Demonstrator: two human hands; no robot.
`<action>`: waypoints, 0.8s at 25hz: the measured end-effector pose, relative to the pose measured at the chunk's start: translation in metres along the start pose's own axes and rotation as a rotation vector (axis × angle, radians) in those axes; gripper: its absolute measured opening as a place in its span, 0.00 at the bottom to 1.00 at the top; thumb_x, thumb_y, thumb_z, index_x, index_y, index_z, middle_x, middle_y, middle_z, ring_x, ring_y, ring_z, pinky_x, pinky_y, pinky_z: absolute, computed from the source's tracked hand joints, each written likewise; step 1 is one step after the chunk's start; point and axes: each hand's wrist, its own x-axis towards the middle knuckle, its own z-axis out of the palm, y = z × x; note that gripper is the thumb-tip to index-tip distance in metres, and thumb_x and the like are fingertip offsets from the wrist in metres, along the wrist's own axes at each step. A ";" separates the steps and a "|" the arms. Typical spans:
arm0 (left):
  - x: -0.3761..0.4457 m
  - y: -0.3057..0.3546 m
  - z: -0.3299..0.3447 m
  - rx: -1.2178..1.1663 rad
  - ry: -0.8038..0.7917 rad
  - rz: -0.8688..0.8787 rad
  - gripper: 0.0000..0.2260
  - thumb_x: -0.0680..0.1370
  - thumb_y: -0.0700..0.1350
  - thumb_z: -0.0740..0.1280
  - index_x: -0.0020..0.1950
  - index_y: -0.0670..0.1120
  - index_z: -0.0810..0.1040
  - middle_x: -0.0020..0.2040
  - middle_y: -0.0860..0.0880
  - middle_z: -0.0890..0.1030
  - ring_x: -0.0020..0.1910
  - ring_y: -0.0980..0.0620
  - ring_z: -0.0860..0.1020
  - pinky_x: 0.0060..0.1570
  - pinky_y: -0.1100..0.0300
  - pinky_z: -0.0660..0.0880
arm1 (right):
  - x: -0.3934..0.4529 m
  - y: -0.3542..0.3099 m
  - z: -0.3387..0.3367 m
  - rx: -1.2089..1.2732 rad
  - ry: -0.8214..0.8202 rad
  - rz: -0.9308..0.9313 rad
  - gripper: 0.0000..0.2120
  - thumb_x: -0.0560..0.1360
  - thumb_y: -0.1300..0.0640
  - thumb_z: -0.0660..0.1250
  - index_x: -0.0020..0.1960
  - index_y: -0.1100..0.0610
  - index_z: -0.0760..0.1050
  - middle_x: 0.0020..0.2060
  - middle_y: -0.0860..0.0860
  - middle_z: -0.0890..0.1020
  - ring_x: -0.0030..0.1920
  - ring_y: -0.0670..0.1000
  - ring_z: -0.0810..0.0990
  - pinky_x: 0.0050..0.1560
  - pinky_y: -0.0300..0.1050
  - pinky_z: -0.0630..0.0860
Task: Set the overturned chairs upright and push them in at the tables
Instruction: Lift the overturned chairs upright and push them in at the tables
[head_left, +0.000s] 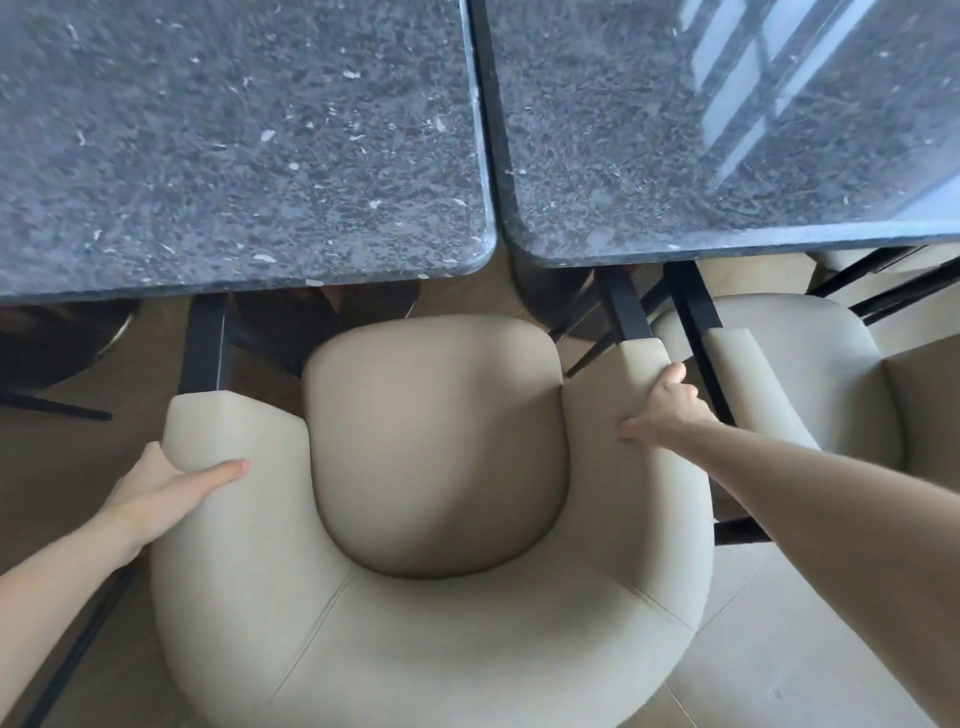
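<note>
A beige upholstered armchair (436, 639) stands upright right below me, its rounded seat (436, 447) facing two dark speckled stone tables. My left hand (166, 493) grips the chair's left armrest from outside, thumb lying on top. My right hand (667, 410) clasps the right armrest near its front end. The seat's front edge sits just short of the gap between the left table (234, 156) and the right table (727, 130). The chair's black front legs reach down under the table edges.
A second beige armchair (810, 364) stands upright close on the right, partly under the right table. Dark round table bases and black chair legs show beneath the tabletops. The floor is wood on the left and pale tile at lower right.
</note>
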 end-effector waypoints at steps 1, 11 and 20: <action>0.007 0.006 0.001 0.000 -0.003 0.005 0.44 0.55 0.66 0.79 0.66 0.46 0.75 0.61 0.44 0.82 0.60 0.40 0.79 0.63 0.42 0.75 | 0.006 -0.004 -0.005 -0.016 0.003 -0.002 0.38 0.63 0.51 0.78 0.62 0.59 0.57 0.57 0.59 0.73 0.54 0.63 0.78 0.43 0.51 0.71; 0.077 0.057 0.015 -0.024 -0.049 0.062 0.36 0.55 0.64 0.80 0.58 0.48 0.82 0.50 0.49 0.87 0.50 0.45 0.85 0.58 0.43 0.78 | 0.072 -0.039 -0.039 -0.002 0.035 0.023 0.46 0.59 0.48 0.81 0.65 0.59 0.58 0.52 0.56 0.74 0.59 0.61 0.78 0.45 0.50 0.70; 0.090 0.074 0.023 0.099 0.088 0.038 0.43 0.55 0.69 0.75 0.63 0.46 0.75 0.59 0.44 0.81 0.57 0.41 0.80 0.60 0.44 0.76 | 0.084 -0.043 -0.034 -0.047 0.074 0.071 0.47 0.57 0.44 0.81 0.65 0.58 0.59 0.57 0.56 0.77 0.61 0.60 0.77 0.47 0.52 0.71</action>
